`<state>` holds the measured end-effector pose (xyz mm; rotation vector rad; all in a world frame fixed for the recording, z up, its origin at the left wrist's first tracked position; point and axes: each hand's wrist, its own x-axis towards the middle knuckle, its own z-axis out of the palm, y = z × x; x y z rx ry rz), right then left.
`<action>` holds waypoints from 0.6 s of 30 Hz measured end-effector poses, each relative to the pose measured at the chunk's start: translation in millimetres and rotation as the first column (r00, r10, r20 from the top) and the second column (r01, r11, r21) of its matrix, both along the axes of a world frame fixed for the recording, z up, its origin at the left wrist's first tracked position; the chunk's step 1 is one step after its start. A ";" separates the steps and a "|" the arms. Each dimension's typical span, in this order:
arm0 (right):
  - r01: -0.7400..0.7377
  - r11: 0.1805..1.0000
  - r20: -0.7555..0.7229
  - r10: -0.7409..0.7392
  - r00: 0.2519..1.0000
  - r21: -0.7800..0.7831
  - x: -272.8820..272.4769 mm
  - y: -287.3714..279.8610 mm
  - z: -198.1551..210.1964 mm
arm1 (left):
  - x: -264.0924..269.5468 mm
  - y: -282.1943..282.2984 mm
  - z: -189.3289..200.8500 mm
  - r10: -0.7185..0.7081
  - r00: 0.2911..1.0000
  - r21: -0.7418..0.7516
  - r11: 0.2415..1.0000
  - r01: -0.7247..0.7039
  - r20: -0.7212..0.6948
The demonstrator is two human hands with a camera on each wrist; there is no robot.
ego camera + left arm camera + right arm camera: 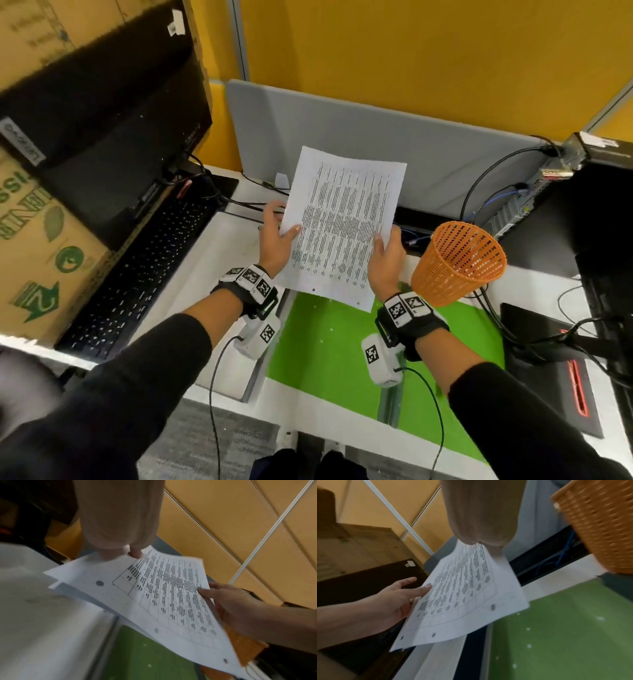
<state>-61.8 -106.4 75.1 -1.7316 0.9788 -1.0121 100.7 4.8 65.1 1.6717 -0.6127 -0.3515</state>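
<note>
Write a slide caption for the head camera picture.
Left hand and right hand hold printed papers above a green mat, orange basket nearby.

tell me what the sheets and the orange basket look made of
The sheets: thin matte white paper, printed with a table, curving between the left hand and right hand. The orange basket: likely moulded plastic, from its even slotted mesh.
</note>
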 end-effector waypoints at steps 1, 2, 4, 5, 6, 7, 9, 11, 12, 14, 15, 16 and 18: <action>-0.031 0.999 0.030 0.030 0.999 0.038 11.7 4.6 1.5 | 14.2 8.9 0.1 0.039 0.999 0.028 0.999 -0.040 0.033; -0.074 0.994 0.069 0.069 0.995 0.086 22.8 10.9 0.7 | 27.0 19.7 0.7 0.062 0.995 0.068 0.995 -0.067 0.076; -0.182 0.972 0.111 0.166 0.980 0.152 42.0 27.9 -1.0 | 50.9 44.6 -4.0 0.070 0.980 0.177 0.979 -0.103 0.186; -0.225 0.960 0.081 0.214 0.973 0.164 51.0 37.2 -4.2 | 60.4 58.1 -7.2 0.066 0.969 0.241 0.962 -0.125 0.240; -0.259 0.953 0.015 0.260 0.965 0.159 59.9 45.7 -10.6 | 68.2 72.2 -11.2 0.063 0.960 0.308 0.940 -0.150 0.274; -0.284 0.947 -0.071 0.297 0.952 0.148 67.4 55.6 -16.6 | 73.9 86.0 -15.6 0.065 0.955 0.367 0.914 -0.173 0.288; -0.330 0.932 -0.198 0.355 0.914 0.147 81.8 75.6 -32.7 | 80.2 111.0 -22.2 0.079 0.962 0.496 0.844 -0.204 0.262; -0.377 0.902 -0.273 0.424 0.864 0.209 91.4 95.7 -47.5 | 80.2 131.1 -28.2 0.071 0.972 0.598 0.777 -0.196 0.226; -0.407 0.882 -0.311 0.466 0.828 0.238 95.8 105.3 -55.8 | 79.2 140.3 -30.3 0.063 0.975 0.635 0.749 -0.186 0.211; -0.465 0.838 -0.385 0.545 0.745 0.285 101.3 121.5 -65.2 | 75.6 154.6 -35.0 0.029 0.981 0.704 0.693 -0.158 0.191; -0.487 0.813 -0.418 0.582 0.697 0.320 104.0 129.0 -68.4 | 73.7 161.1 -38.0 0.010 0.983 0.735 0.663 -0.142 0.181; -0.495 0.790 -0.448 0.613 0.651 0.362 106.4 134.5 -74.7 | 71.6 166.1 -41.4 -0.010 0.986 0.763 0.635 -0.120 0.164; -0.478 0.762 -0.512 0.648 0.564 0.437 109.3 143.2 -80.6 | 67.5 172.7 -49.3 -0.035 0.991 0.803 0.590 -0.082 0.127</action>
